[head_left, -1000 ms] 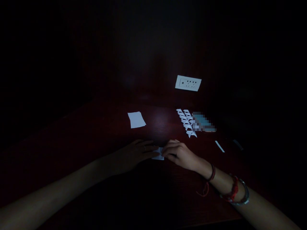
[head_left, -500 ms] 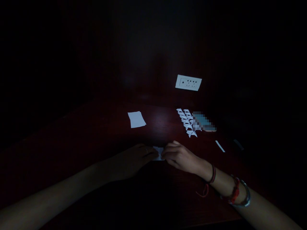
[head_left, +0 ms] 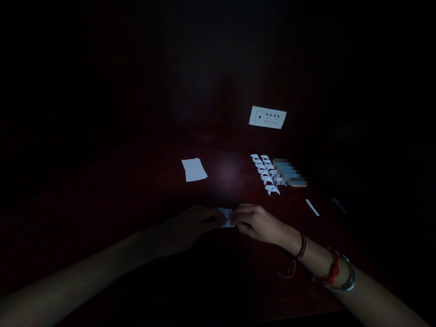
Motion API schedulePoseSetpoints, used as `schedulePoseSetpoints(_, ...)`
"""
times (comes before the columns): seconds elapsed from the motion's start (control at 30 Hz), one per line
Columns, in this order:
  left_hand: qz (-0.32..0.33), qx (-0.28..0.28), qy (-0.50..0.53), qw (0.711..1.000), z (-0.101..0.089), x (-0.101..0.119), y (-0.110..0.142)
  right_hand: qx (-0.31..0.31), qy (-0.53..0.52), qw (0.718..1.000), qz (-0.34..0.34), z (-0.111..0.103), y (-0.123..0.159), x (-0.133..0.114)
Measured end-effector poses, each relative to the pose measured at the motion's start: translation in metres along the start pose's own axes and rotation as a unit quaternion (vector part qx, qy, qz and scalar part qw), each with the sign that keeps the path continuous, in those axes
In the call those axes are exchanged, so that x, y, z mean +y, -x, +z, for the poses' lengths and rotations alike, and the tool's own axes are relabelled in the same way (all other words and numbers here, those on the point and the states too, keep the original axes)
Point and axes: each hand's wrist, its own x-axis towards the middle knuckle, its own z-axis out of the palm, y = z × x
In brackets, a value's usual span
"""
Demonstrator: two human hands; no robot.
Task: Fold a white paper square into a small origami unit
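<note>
In dim light, a small white piece of paper (head_left: 226,217) lies on the dark red table (head_left: 143,200) between my two hands. My left hand (head_left: 190,225) presses on its left side with fingers drawn together, a ring on one finger. My right hand (head_left: 256,222) pinches its right side, fingers curled. Bracelets and a red thread circle my right wrist. Much of the paper is hidden by my fingers.
A stack of white paper sheets (head_left: 194,169) lies further back on the left. Several small folded paper pieces (head_left: 265,174) lie in rows beside a phone (head_left: 289,174). A thin white strip (head_left: 312,207) lies to the right. A white wall socket (head_left: 267,117) sits behind.
Both hands shifted slightly on the small paper, with the right fingers curling over its right side. Everything else on the table stayed where it was.
</note>
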Motion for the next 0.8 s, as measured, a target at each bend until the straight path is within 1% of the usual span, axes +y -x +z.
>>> schedulePoseSetpoints(0.13, 0.012, -0.009, 0.009, 1.000, -0.0035, -0.0002, -0.0007, 0.008, -0.010, 1.000, 0.002, 0.0010, 0.0005, 0.0007)
schedulePoseSetpoints(0.27, 0.017, -0.018, 0.009, 1.000, -0.0053, 0.0005, -0.0016, -0.001, -0.004, 1.000, -0.002, 0.0007, 0.0011, 0.0009)
schedulePoseSetpoints(0.5, -0.013, 0.011, 0.009, 1.000, 0.0020, 0.0001, 0.0007, -0.031, 0.030, 0.999, 0.004, -0.0036, 0.0013, -0.0036)
schedulePoseSetpoints(0.63, -0.018, 0.010, 0.011, 1.000, 0.0044, -0.0007, 0.0001, -0.044, 0.035, 0.998, 0.001, -0.0069, 0.0006, -0.0059)
schedulePoseSetpoints(0.8, -0.017, 0.003, 0.029, 0.999, 0.0018, 0.0000, -0.0004, -0.025, 0.025, 0.999, 0.012, -0.0061, 0.0014, -0.0026)
